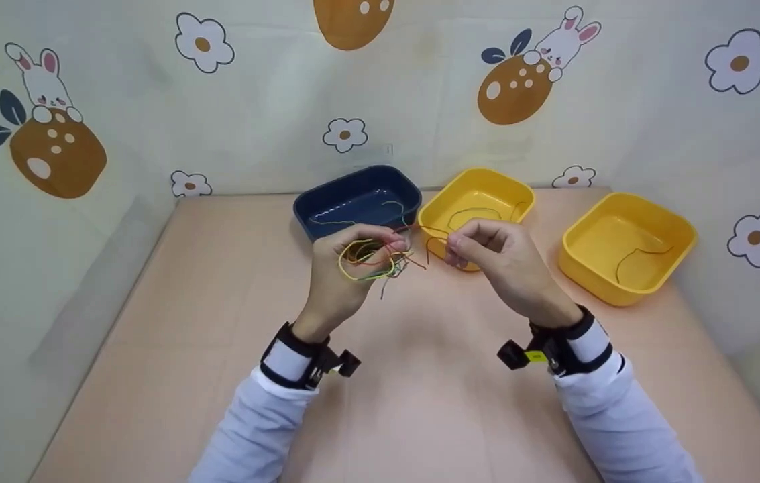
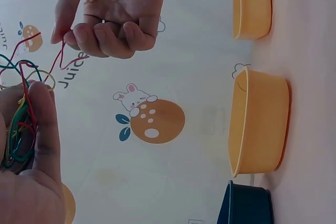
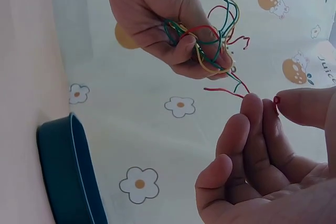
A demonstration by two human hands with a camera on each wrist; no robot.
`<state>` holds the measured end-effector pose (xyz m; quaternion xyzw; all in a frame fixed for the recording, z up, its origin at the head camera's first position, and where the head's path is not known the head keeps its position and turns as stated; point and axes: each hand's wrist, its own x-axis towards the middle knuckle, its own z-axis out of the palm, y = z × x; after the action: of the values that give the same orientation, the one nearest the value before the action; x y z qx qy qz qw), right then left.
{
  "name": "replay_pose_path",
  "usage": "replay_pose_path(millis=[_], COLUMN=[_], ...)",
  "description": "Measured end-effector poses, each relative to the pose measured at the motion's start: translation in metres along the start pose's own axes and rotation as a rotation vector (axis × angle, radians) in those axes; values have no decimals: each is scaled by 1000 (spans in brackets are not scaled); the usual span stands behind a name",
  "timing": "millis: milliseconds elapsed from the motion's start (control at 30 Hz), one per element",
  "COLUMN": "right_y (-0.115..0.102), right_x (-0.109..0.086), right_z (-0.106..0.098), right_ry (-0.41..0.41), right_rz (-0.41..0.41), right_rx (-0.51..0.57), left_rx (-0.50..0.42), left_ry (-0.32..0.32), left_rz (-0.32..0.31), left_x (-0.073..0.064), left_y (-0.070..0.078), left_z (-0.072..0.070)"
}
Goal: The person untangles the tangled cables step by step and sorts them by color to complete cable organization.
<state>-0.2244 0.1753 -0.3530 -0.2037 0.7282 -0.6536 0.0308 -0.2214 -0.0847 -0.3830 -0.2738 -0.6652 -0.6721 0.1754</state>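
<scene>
My left hand holds a tangled bundle of thin red, green and yellow wires between thumb and fingers, with loops and loose ends sticking out. To its right, my right hand pinches a red wire between thumb and fingertip. That red wire stretches across the short gap from the bundle, and one free end juts out beside the right fingertips. In the left wrist view, the right hand's other fingers are curled in. Both hands are raised in front of the bins.
A dark blue bin stands at the back with greenish strands inside. Beside it is a yellow bin holding a curved strand. Another yellow bin at the right contains a single thin strand. A patterned cloth backdrop rises behind the table.
</scene>
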Motion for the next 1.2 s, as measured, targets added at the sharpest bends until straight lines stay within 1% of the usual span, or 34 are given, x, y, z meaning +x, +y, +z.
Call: replay_pose_path(millis=[167,300,400,500,667,767,900,1000,1100,1200], right_y=[2,4,5,5,6,6,6,4,3,2], right_x=[1,1,2,2,3,3,3,1,1,1], right_z=[-2,-4,-5,-6,-8,-8,-10,-11,-15,-19], right_ry=[56,75,62,31,-24,-55,-85,-117,-148,-170], right_rz=[-17,-66,-107,-127,-106,-126,-183,-186,-174,-182], right_rx=[-29,-41,-55,-67,-90,-168,-336,-434,-486,-501], left_rx=[-6,-14,-12,-9,-4,0,14,22,18,15], left_ry=[3,6,9,10,19,26,33,34,31,31], left_rz=[-10,-11,-13,-18,-11,0,13,14,15,16], left_x=[0,1,1,2,4,5,5,5,5,5], left_y=[0,1,1,2,2,3,3,2,1,1], left_z=[0,-2,-4,-5,-9,-13,-18,-18,-18,-18])
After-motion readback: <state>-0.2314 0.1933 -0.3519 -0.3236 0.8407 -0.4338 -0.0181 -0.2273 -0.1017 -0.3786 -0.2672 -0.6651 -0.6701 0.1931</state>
